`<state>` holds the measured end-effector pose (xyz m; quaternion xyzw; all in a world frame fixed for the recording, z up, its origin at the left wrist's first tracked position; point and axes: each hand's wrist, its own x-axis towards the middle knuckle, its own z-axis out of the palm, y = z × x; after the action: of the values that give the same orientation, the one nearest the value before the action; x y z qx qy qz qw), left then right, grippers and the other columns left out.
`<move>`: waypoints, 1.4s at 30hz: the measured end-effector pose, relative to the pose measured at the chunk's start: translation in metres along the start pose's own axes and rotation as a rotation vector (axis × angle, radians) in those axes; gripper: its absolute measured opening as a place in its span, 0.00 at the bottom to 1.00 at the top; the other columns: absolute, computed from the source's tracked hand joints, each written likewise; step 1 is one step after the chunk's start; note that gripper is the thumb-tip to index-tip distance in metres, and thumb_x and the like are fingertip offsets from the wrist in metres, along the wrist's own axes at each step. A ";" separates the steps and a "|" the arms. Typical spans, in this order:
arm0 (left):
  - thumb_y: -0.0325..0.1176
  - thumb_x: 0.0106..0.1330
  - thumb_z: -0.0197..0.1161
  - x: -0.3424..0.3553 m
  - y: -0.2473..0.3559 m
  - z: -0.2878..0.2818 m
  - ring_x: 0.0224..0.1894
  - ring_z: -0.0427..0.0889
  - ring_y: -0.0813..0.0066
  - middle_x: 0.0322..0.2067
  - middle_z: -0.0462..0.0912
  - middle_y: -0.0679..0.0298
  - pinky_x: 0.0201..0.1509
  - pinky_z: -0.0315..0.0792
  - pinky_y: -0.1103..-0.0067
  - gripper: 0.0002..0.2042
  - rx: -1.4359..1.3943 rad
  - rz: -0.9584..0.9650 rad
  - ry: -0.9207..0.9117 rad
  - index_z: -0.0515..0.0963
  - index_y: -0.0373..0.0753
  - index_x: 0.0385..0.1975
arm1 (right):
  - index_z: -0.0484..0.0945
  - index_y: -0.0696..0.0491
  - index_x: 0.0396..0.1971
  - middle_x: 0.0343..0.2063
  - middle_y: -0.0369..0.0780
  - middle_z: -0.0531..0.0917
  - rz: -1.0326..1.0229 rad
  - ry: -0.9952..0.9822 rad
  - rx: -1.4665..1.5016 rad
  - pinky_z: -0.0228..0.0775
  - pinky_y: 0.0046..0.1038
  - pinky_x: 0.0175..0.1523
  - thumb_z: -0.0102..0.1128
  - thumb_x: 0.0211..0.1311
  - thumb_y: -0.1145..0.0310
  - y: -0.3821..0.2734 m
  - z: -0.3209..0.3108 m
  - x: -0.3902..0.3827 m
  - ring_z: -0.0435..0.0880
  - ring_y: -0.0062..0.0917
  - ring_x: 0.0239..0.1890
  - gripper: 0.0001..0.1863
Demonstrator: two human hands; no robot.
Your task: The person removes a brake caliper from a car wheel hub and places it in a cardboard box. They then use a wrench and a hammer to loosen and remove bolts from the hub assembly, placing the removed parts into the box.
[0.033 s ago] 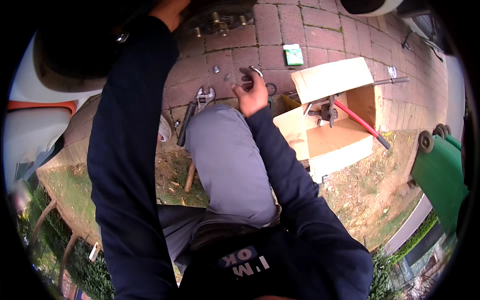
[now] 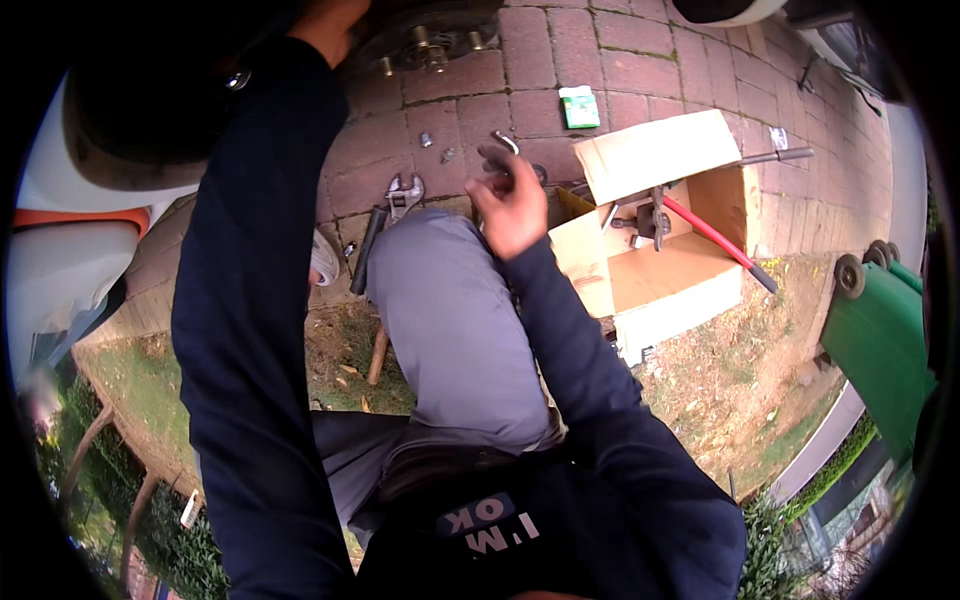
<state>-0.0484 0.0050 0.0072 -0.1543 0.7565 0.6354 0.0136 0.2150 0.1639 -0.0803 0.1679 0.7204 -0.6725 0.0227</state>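
Observation:
My left hand [image 2: 332, 24] reaches to the top edge, beside a dark round hub [image 2: 460, 22] with brass-coloured studs [image 2: 424, 46]. Its fingers are hidden by the frame edge and shadow. My right hand [image 2: 511, 205] hovers above the brick paving, right of my bent knee. Its fingers are apart and loosely curled, with nothing visible in them. Just beyond the fingertips lies a small curved metal piece [image 2: 507, 142]. Two small metal parts, one of them silvery [image 2: 426, 139], lie on the bricks to its left. An adjustable wrench [image 2: 404, 194] rests near my knee by a black-handled tool [image 2: 370, 250].
A cardboard box [image 2: 690, 272] stands open at right, holding metal tools and a red bar [image 2: 705, 232] that sticks out. A small green-and-white box [image 2: 579, 107] sits on the bricks. Farther right is a green wheeled bin [image 2: 880, 335]. A wooden handle [image 2: 379, 355] lies by my knee.
My right hand has drawn back slightly toward me, away from the curved metal piece. The whole view has shifted a little. My left arm stays reached out toward the hub.

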 end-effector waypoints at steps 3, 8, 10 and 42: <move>0.44 0.70 0.65 -0.015 0.011 -0.002 0.47 0.81 0.67 0.51 0.83 0.59 0.45 0.77 0.69 0.20 0.034 -0.019 0.034 0.80 0.40 0.56 | 0.82 0.57 0.41 0.35 0.43 0.82 -0.351 0.224 -0.328 0.76 0.28 0.43 0.64 0.55 0.78 -0.067 -0.089 -0.041 0.82 0.30 0.35 0.12; 0.45 0.71 0.64 0.003 0.003 -0.008 0.41 0.84 0.70 0.46 0.86 0.58 0.42 0.78 0.72 0.20 0.143 -0.127 0.038 0.80 0.37 0.53 | 0.84 0.53 0.36 0.38 0.46 0.86 0.168 -0.017 -1.472 0.72 0.47 0.53 0.59 0.58 0.60 0.003 -0.267 -0.015 0.84 0.41 0.44 0.14; 0.45 0.75 0.57 0.002 -0.005 -0.017 0.41 0.85 0.70 0.43 0.87 0.60 0.44 0.79 0.72 0.18 -0.030 -0.126 -0.101 0.80 0.38 0.53 | 0.84 0.53 0.44 0.46 0.49 0.86 0.532 -0.267 -1.587 0.71 0.44 0.61 0.55 0.62 0.57 0.037 -0.294 0.013 0.83 0.42 0.55 0.18; 0.42 0.76 0.54 0.063 -0.044 -0.029 0.52 0.81 0.68 0.54 0.81 0.60 0.54 0.75 0.69 0.18 0.059 -0.112 -0.238 0.77 0.39 0.58 | 0.81 0.51 0.52 0.52 0.48 0.84 0.398 -0.432 -1.542 0.73 0.40 0.62 0.57 0.63 0.55 0.144 -0.297 0.011 0.82 0.41 0.56 0.22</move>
<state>-0.0919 -0.0432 -0.0434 -0.1191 0.7581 0.6250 0.1432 0.3009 0.4617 -0.1940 0.0969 0.9163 0.0102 0.3883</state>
